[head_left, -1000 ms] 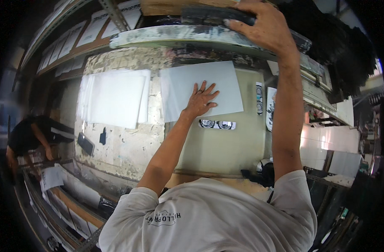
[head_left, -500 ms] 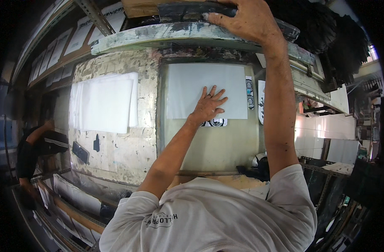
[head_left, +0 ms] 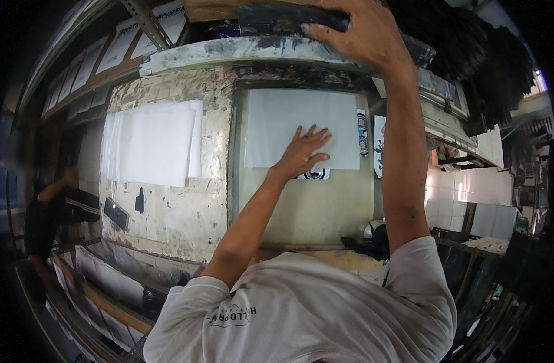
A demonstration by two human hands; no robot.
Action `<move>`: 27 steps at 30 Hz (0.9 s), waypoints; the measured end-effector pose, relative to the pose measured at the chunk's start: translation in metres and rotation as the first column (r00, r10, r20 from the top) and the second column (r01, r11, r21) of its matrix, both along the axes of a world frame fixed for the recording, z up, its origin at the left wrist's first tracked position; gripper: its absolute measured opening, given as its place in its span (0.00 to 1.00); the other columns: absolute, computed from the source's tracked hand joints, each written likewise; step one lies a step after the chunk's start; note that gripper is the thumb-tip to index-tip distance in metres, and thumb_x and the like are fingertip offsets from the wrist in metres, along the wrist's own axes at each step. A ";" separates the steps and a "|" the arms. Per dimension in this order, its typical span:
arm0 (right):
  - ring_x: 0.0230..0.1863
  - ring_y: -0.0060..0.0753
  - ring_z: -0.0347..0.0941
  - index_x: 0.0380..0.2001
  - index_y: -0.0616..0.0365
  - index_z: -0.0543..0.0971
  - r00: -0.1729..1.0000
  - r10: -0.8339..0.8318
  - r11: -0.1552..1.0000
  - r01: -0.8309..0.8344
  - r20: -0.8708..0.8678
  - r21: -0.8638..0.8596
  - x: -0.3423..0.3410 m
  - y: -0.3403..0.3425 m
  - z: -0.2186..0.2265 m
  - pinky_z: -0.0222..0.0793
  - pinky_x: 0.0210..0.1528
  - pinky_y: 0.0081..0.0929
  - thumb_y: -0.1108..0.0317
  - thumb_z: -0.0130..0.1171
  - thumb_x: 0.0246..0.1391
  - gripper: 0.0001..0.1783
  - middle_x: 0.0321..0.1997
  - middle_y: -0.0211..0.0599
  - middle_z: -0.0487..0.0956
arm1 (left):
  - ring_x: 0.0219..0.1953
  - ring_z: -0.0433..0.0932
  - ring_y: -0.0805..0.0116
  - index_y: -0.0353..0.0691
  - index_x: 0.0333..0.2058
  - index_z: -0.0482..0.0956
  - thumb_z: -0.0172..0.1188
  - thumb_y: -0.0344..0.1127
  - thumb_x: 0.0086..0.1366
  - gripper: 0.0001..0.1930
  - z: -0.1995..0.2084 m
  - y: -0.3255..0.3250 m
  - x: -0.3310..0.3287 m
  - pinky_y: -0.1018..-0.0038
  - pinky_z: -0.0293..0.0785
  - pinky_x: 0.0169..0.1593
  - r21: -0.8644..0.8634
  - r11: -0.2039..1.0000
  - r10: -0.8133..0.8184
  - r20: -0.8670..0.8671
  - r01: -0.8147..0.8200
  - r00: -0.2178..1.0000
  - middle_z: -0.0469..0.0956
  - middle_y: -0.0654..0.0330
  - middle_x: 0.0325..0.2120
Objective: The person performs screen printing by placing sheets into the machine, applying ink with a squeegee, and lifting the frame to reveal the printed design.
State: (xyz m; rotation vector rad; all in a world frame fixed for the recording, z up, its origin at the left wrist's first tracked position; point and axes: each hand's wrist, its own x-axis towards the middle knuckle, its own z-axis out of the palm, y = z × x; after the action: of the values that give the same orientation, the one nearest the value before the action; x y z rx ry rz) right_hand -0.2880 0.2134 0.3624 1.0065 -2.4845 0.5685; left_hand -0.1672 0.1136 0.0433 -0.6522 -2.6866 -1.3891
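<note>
A white translucent sheet (head_left: 271, 130) lies over a pale greenish panel (head_left: 325, 209) in the middle. Over the sheet is my left hand (head_left: 303, 154), its fingers somewhat apart and holding nothing; whether it touches the sheet is hard to tell. Pieces printed with black round emblems (head_left: 314, 174) stick out from under the sheet's near and right edges. Up at the far edge, my right hand (head_left: 371, 36) grips a dark, ink-stained bar (head_left: 289, 21), the thumb on its near face and the other fingers partly cut off by the picture's edge.
An ink-spattered ledge (head_left: 228, 49) runs across the back. Left of the panel, a stack of white sheets (head_left: 147, 145) and a phone (head_left: 116, 213) rest on a worn board (head_left: 186, 224). Another person (head_left: 44, 212) is at the far left. Black cloths (head_left: 471, 60) hang back right.
My left hand's fingers have drawn closer together and the hand has turned slightly, shifting a little right. My right hand stays on the dark bar, which appears slightly shifted right in the picture.
</note>
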 end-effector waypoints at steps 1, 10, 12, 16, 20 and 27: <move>0.45 0.50 0.79 0.44 0.56 0.85 0.999 -0.018 1.000 0.019 -0.030 0.013 0.002 0.007 -0.007 0.72 0.51 0.40 0.47 0.69 0.45 0.28 0.42 0.51 0.83 | 0.70 0.57 0.52 0.47 0.64 0.69 0.61 0.42 0.65 0.29 0.030 -0.006 0.007 0.50 0.43 0.73 0.181 0.977 0.112 -0.009 -0.109 0.994 0.65 0.58 0.66; 0.35 0.42 0.77 0.51 0.44 0.82 0.995 0.035 0.999 -0.035 0.097 0.004 0.123 0.024 -0.111 0.71 0.38 0.40 0.62 0.66 0.47 0.24 0.30 0.37 0.77 | 0.52 0.75 0.63 0.30 0.61 0.64 0.68 0.19 0.49 0.38 0.076 -0.153 0.115 0.67 0.73 0.57 0.739 0.219 0.625 0.395 -0.637 0.674 0.74 0.54 0.52; 0.38 0.42 0.77 0.52 0.44 0.82 0.965 0.054 0.999 -0.051 0.257 -0.020 0.135 0.027 -0.131 0.70 0.41 0.39 0.63 0.65 0.49 0.24 0.31 0.39 0.78 | 0.49 0.78 0.61 0.30 0.61 0.62 0.74 0.17 0.40 0.46 0.044 -0.159 0.141 0.71 0.78 0.52 0.717 0.282 0.637 0.357 -0.638 0.683 0.77 0.53 0.48; 0.40 0.46 0.78 0.54 0.45 0.81 0.911 0.077 0.997 -0.071 0.404 -0.029 0.137 0.031 -0.210 0.69 0.42 0.43 0.65 0.63 0.53 0.22 0.34 0.44 0.80 | 0.55 0.73 0.58 0.31 0.61 0.66 0.82 0.27 0.34 0.51 -0.011 -0.159 0.171 0.64 0.71 0.60 0.566 0.387 0.699 0.334 -0.728 0.632 0.74 0.52 0.54; 0.50 0.45 0.73 0.62 0.44 0.74 0.906 -0.014 0.961 -0.104 0.423 0.256 0.150 0.029 -0.250 0.56 0.56 0.46 0.64 0.70 0.47 0.36 0.47 0.45 0.78 | 0.63 0.64 0.52 0.35 0.58 0.71 0.84 0.38 0.31 0.51 -0.042 -0.166 0.181 0.60 0.63 0.66 0.162 0.532 0.846 -0.074 -0.831 0.528 0.67 0.51 0.60; 0.55 0.43 0.64 0.61 0.46 0.74 0.933 -0.057 0.986 -0.004 0.355 0.169 0.080 0.005 -0.283 0.50 0.59 0.46 0.72 0.70 0.34 0.43 0.51 0.42 0.72 | 0.65 0.60 0.48 0.41 0.58 0.73 0.81 0.46 0.36 0.47 -0.040 -0.167 0.186 0.55 0.61 0.65 0.085 0.545 0.836 -0.129 -0.834 0.534 0.63 0.50 0.63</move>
State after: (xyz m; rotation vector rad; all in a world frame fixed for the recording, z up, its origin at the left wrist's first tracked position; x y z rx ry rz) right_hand -0.2076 0.2182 0.0793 1.0025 -2.9066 0.5877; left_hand 0.0191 -0.0533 0.0037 0.5167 -2.2681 -0.9839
